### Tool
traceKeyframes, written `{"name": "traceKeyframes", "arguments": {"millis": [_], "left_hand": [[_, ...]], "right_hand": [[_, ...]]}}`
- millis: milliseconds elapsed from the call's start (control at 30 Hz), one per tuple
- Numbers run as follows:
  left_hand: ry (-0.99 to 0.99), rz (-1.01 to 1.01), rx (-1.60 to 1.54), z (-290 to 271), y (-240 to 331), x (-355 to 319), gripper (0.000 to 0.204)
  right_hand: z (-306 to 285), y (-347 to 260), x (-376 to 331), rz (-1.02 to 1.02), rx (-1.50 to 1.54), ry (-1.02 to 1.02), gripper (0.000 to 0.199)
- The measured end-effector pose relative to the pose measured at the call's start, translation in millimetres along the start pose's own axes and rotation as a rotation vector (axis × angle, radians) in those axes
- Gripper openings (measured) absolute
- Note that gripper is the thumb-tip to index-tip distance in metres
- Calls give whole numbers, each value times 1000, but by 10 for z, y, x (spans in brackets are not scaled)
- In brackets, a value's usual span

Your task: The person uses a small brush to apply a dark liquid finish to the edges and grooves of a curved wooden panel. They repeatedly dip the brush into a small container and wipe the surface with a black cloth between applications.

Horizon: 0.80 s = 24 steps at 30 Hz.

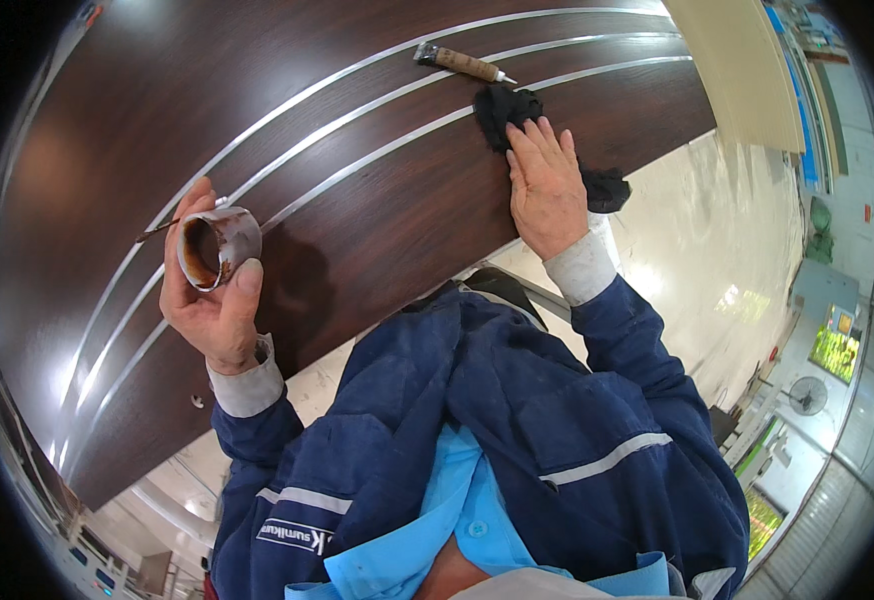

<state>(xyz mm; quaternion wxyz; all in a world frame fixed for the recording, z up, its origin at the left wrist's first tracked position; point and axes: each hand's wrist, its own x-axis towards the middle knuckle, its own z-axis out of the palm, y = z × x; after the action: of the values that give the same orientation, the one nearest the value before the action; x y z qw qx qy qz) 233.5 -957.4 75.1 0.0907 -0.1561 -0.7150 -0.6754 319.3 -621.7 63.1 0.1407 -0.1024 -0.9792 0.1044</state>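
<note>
Head view: left hand (212,305) grips cup (219,247); right hand (545,188) presses black rag (505,108).

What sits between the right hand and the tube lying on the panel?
Only the black cloth. The right hand lies flat on it, and the cloth bunches up past the fingers toward the tube. Beyond the cloth, only bare dark panel with silver strips.
</note>
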Motion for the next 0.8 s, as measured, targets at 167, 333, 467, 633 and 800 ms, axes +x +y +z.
{"name": "traceKeyframes", "arguments": {"millis": [167, 333, 467, 633, 800], "left_hand": [[-13, -16, 30, 204, 275, -103, 75], [6, -8, 106, 93, 551, -385, 73], [78, -72, 179, 83, 720, -805, 70], [64, -65, 212, 370, 928, -1175, 69], [-104, -28, 253, 600, 1098, -1448, 67]], "right_hand": [[125, -596, 31, -475, 298, -228, 32], [172, -210, 85, -312, 248, -61, 27], [533, -105, 212, -380, 171, 24, 42], [911, -1116, 500, -591, 542, -114, 66], [193, -997, 255, -268, 1105, -119, 41]]}}
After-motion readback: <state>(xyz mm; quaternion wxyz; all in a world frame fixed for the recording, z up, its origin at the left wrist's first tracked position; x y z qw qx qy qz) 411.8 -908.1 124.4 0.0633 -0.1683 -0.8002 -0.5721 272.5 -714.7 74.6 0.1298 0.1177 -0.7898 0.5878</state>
